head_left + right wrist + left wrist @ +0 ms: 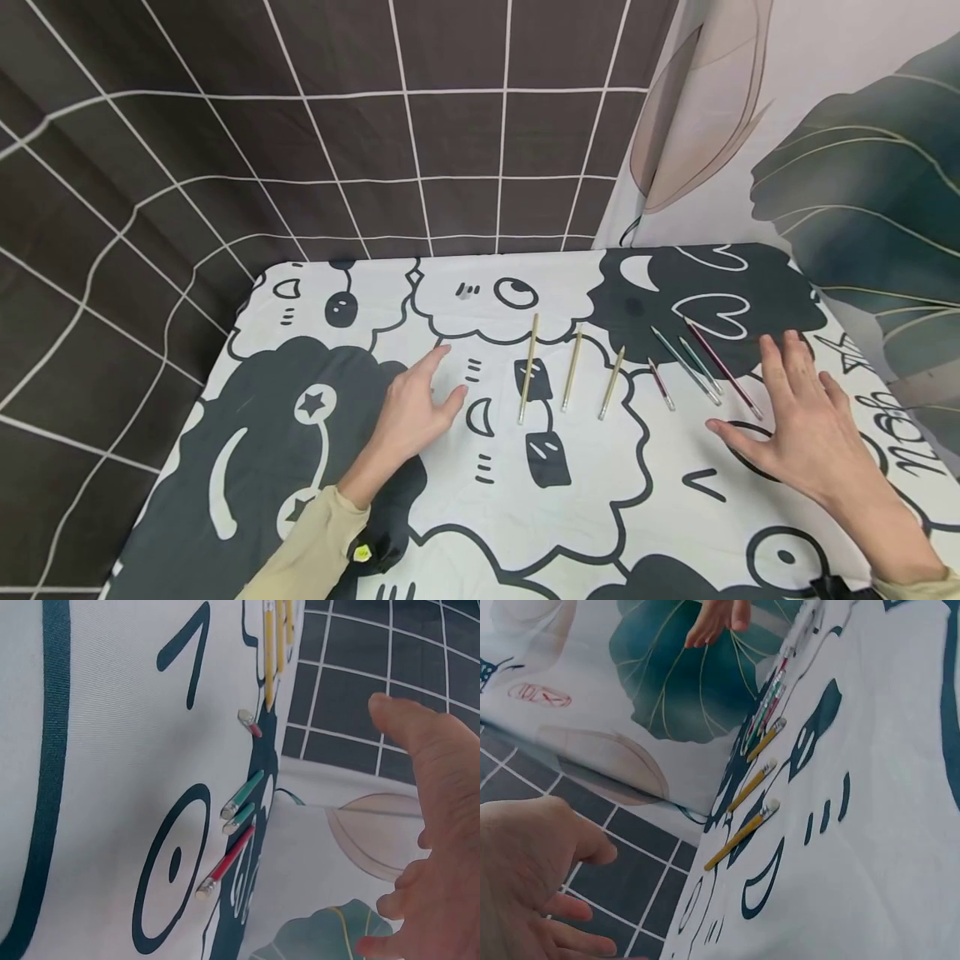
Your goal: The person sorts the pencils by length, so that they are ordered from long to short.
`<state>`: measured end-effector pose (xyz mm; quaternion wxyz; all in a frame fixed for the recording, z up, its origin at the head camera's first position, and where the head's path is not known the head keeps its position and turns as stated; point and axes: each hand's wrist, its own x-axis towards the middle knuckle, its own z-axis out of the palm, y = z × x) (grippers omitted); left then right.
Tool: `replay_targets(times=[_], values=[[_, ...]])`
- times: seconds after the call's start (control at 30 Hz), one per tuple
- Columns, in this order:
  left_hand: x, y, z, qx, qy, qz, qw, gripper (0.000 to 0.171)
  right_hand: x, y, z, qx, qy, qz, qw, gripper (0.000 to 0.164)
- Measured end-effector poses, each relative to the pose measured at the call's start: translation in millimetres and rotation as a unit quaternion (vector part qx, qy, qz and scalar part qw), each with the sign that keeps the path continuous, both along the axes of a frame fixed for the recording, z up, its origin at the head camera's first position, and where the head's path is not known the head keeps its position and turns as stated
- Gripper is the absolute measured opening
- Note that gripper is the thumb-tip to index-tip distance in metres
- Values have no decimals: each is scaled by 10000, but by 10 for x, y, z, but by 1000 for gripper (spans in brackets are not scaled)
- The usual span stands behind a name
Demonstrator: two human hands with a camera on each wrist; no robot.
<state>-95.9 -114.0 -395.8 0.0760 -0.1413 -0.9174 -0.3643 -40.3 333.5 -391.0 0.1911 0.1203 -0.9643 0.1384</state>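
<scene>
Several pencils lie in a spread row on the cloth, eraser ends toward me. On the left are three yellow pencils, the leftmost yellow pencil [528, 367] being the longest. A short dark red pencil [661, 383] lies near the middle. Right of it come two green pencils, one longer green pencil [686, 365] beside a shorter green pencil [702, 365], then a long red pencil [723, 369]. My left hand [411, 410] hovers left of the yellow pencils, thumb and fingers apart, holding nothing. My right hand [808, 425], fingers extended, hangs empty just right of the long red pencil.
The patterned black-and-white cloth [517, 525] covers the table. Behind it hangs a dark curtain with a white grid [457, 133]. A pale curtain with a large green leaf [870, 192] borders the right side.
</scene>
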Motion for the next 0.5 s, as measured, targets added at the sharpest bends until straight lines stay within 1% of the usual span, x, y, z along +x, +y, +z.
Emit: replay_targets(times=[0.07, 0.13, 0.2, 0.27, 0.37, 0.5], values=[[-27, 36, -12, 339, 108, 34, 9994, 49, -6, -9, -14, -37, 265, 61, 9996, 121], [-53, 75, -18, 603, 118, 69, 9981, 44, -11, -16, -18, -30, 501, 133, 9987, 114], [-76, 118, -20, 775, 34, 101, 9969, 42, -28, -26, -25, 12, 835, 278, 9961, 105], [-104, 166, -24, 810, -98, 184, 9965, 42, -36, -29, -22, 59, 1032, 380, 9939, 96], [-145, 229, -43, 926, -394, 211, 9947, 43, -31, -23, -21, 50, 1089, 427, 9931, 88], [-194, 297, -87, 1070, -733, 160, 9914, 44, -3, -13, -27, -19, 989, 306, 9946, 85]])
